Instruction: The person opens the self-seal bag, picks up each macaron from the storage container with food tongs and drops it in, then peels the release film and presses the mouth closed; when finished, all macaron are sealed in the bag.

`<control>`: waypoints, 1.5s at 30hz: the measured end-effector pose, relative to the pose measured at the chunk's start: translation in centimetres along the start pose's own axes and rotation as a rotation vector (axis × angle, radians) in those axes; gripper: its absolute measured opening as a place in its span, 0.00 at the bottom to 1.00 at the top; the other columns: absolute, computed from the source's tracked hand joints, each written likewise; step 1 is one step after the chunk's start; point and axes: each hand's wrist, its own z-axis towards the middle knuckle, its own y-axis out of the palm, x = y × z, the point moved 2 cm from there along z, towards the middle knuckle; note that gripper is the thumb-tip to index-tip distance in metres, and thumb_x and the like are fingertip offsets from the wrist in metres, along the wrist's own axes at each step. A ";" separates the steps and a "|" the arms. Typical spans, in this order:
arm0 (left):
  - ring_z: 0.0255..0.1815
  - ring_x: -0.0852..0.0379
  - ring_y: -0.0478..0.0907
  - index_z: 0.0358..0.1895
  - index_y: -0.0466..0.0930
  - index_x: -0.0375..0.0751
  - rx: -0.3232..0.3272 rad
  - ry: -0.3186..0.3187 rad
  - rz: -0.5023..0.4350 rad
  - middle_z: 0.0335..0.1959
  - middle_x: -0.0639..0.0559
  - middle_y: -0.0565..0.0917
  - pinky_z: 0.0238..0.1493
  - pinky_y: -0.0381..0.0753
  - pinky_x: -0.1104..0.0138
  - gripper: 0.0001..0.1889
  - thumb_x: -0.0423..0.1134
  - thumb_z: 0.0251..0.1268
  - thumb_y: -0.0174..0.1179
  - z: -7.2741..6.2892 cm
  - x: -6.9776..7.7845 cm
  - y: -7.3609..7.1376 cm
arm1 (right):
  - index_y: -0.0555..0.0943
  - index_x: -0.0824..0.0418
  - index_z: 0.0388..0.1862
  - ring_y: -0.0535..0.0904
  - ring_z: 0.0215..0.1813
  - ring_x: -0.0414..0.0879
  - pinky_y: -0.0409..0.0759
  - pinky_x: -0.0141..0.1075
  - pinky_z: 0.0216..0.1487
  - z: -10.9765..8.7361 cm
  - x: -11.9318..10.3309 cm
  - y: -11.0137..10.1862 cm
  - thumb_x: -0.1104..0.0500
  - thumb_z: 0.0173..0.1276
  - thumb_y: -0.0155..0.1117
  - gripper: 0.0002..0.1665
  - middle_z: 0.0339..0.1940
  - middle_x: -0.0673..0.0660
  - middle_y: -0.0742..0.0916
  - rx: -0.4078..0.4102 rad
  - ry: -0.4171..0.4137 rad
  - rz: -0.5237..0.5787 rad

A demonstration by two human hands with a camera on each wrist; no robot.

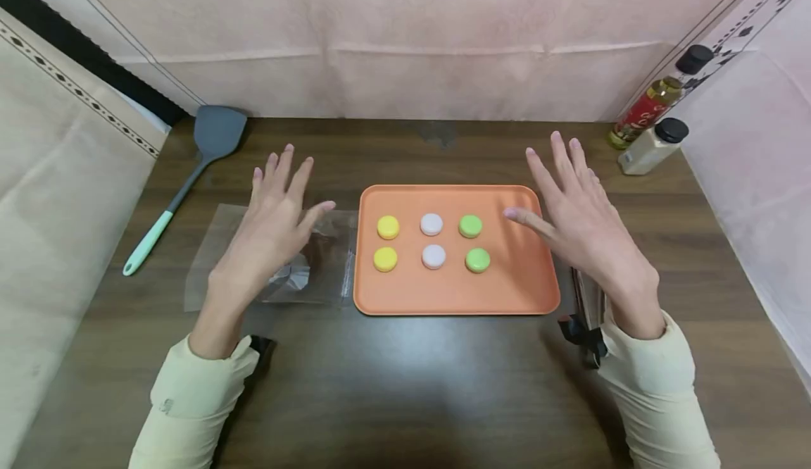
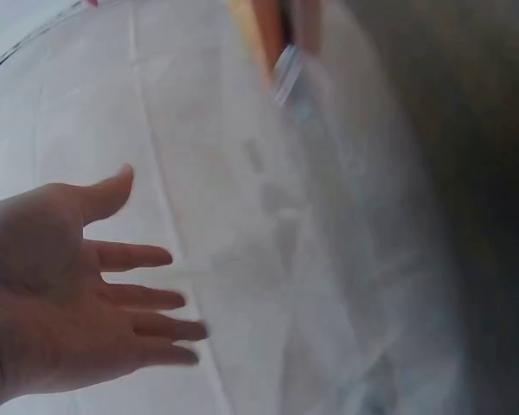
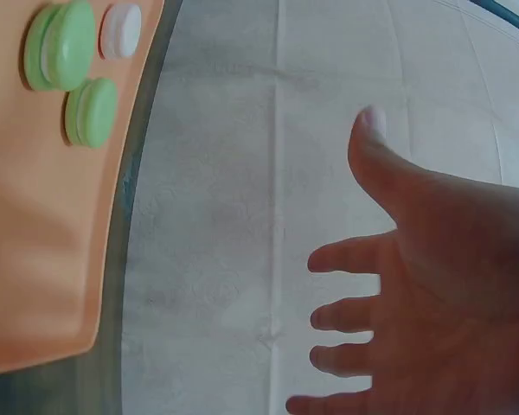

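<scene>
My left hand (image 1: 269, 226) has its fingers spread and holds nothing. Beneath it, in the head view, lies a clear plastic bag (image 1: 205, 265), partly hidden by the hand. Also with spread fingers and nothing in them, my right hand (image 1: 579, 222) overlaps the right rim of an orange tray (image 1: 412, 296). Macarons sit on the tray in two rows: two yellow macarons (image 1: 388, 227), two white macarons (image 1: 431, 224) and two green macarons (image 1: 470, 226). The right wrist view shows the open palm, with a green macaron (image 3: 69, 43) at upper left.
A spatula (image 1: 218, 134) with a mint handle lies at the left. Long metal bars (image 1: 579, 293) lie partly hidden under the right wrist. At the back right stand an oil bottle (image 1: 645, 113) and a black-capped jar (image 1: 646, 152). Pale cloth (image 1: 405, 82) hangs behind the table.
</scene>
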 end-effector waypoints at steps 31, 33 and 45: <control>0.77 0.27 0.71 0.72 0.79 0.29 0.030 0.150 -0.022 0.76 0.29 0.76 0.75 0.64 0.27 0.25 0.34 0.77 0.70 -4.0 -5.8 1.2 | 0.64 0.52 0.89 0.78 0.79 0.52 0.75 0.46 0.79 0.1 -12.5 10.0 0.51 0.88 0.60 0.35 0.82 0.56 0.77 -0.469 -0.333 1.059; 0.77 0.26 0.71 0.75 0.76 0.29 0.025 0.157 -0.013 0.75 0.28 0.76 0.78 0.61 0.28 0.29 0.35 0.76 0.71 -3.6 -5.8 1.0 | 0.65 0.51 0.88 0.80 0.77 0.53 0.77 0.42 0.77 -0.7 -11.0 9.6 0.51 0.88 0.61 0.35 0.81 0.57 0.79 -0.442 -0.314 1.053; 0.69 0.30 0.79 0.71 0.80 0.31 -0.047 0.253 0.037 0.61 0.30 0.85 0.83 0.49 0.28 0.27 0.34 0.72 0.74 -1.9 -6.8 1.2 | 0.73 0.56 0.82 0.85 0.70 0.57 0.80 0.28 0.67 -4.3 -4.3 7.6 0.61 0.89 0.57 0.26 0.72 0.60 0.86 -0.275 -0.299 0.901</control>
